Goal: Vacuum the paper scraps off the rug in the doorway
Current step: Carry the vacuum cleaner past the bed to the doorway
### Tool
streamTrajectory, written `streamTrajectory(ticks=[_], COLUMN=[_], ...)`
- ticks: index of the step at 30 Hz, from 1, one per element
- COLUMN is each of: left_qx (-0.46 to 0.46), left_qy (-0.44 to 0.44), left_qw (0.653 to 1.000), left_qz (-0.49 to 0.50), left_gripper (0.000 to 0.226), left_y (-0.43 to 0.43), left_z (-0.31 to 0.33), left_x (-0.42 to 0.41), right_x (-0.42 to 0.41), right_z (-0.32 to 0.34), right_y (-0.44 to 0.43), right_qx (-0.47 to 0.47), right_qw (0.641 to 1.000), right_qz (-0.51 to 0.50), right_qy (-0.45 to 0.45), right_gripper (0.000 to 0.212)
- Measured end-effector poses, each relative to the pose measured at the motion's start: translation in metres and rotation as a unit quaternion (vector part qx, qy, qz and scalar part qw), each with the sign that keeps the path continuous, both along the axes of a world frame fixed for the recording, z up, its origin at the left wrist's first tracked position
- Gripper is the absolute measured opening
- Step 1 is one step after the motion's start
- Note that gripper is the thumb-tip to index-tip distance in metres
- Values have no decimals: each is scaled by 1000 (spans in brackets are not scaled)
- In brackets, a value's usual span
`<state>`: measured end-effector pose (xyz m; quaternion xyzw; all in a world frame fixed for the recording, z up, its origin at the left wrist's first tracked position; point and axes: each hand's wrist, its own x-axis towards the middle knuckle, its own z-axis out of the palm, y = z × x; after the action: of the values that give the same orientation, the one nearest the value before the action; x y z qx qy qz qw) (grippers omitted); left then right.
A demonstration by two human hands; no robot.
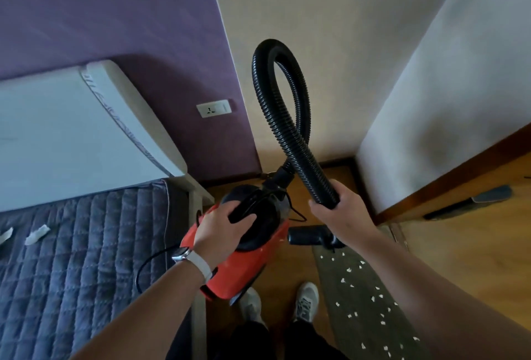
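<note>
A small red plastic canister vacuum with a black top (253, 256) is held off the floor by the left hand (222, 231), fingers closed round its black carry handle (244, 210). A white-strapped watch (191, 260) is worn on that wrist. The right hand (334, 210) is wrapped tight round the lower end of the black ribbed hose (283, 118), which loops up high in front of the cream wall and returns to the vacuum's front port. A black nozzle head (309, 235) is seen just below the right hand, hovering at the far end of the narrow grey-green rug (370, 296); contact with the rug cannot be told.

White paper scraps (349, 270) are scattered along the rug's whole length, right of the white sneakers (307, 300), on wood flooring. None look cleared, so the step is judged at its start.

For a good pass, the nozzle should be lowered flat onto the far rug edge and drawn slowly toward the near end in overlapping strips. The canister is best kept left, clear of the rug, so scraps are not blown or kicked about. The black power cord (152, 262) trailing near the quilted grey bedcover (80, 259) should be kept slack and out from underfoot. The light rug may be lifted by suction; it may need pinning with a foot.
</note>
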<state>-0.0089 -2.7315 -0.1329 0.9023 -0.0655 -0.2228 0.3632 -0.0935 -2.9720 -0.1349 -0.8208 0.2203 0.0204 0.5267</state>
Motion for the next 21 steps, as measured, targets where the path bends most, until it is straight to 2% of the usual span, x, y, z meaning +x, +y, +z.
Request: streamTrajectory(ticks=[2,5,9,14,21], left_qx=[0,6,12,-9,-16], left_qy=[9,36,41,43,22], left_qw=[1000,999,999,998,997], left_qz=[4,-10,-28,-41,-68], left_gripper=[14,3,11,6,8], left_y=[-9,-20,-44,-68,-90], left_z=[-13,-41,-98,-216,-403], left_x=[18,43,83,117,136], right_x=[15,37,70,100,109], right_z=[-6,-21,-67,-174,-333], right_y=[-5,-12,-30,-52,-62], right_qx=[-9,-17,-22,-14,-5], right_qw=[1000,1000,999,999,999], right_qz=[9,-1,-20,-43,-49], right_qy=[7,15,11,23,-2], right_gripper=[18,19,13,12,21])
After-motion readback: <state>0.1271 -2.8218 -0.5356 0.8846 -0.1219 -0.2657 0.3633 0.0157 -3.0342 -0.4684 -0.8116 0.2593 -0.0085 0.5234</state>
